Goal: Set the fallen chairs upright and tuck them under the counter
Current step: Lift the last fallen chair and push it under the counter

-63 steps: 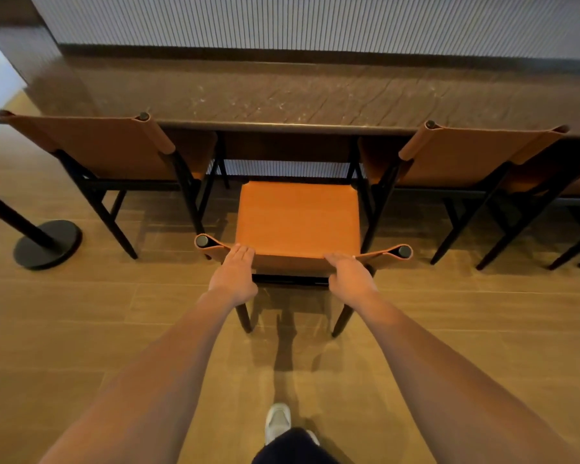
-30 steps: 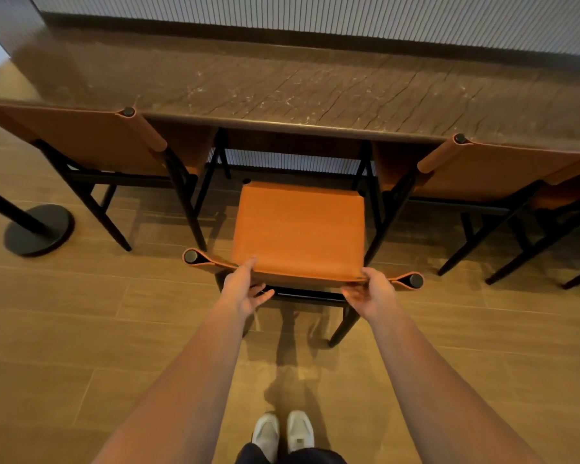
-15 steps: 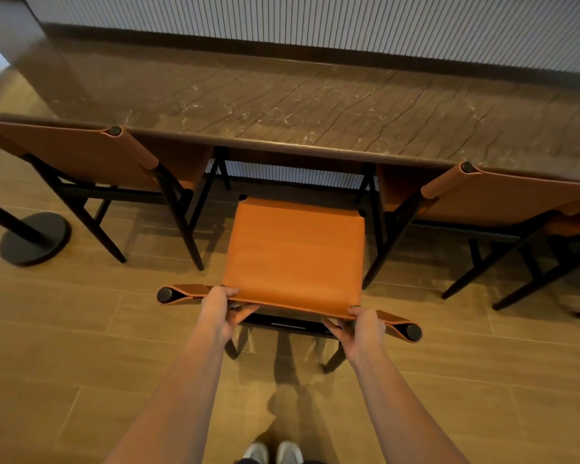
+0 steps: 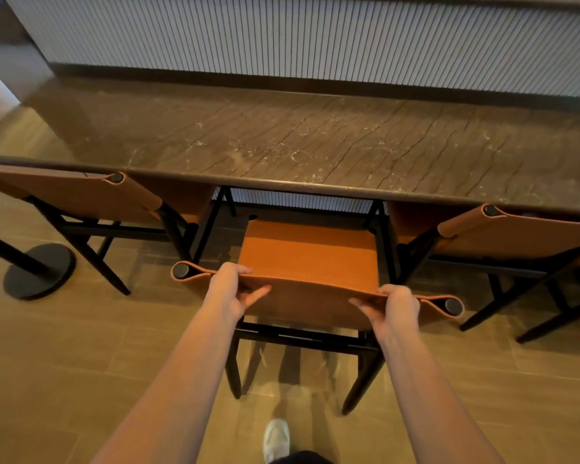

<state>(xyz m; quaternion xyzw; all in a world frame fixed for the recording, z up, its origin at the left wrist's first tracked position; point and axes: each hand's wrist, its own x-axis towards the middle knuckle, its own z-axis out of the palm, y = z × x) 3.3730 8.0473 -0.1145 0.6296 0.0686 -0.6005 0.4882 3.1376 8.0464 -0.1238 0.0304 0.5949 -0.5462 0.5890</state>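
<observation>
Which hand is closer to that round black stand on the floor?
Left. The left hand grips the chair back nearer the stand; the right hand grips its far end.

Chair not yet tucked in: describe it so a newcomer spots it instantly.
Find the long dark stone counter below the ribbed wall. Tan chairs with black frames line it; take the middle chair. Unlike the left chair and right chair, backrests at the counter edge, it stands pulled out, seat fully showing.

The middle chair (image 4: pixel 310 259) stands in the gap between the left chair (image 4: pixel 81 195) and the right chair (image 4: pixel 523 236), seat towards the counter (image 4: pixel 315 145), those 2 neighbours tucked under it. On its backrest, the left hand (image 4: pixel 230 289) and the right hand (image 4: pixel 394 308) grip; post base (image 4: pixel 37 271) far left.
</observation>
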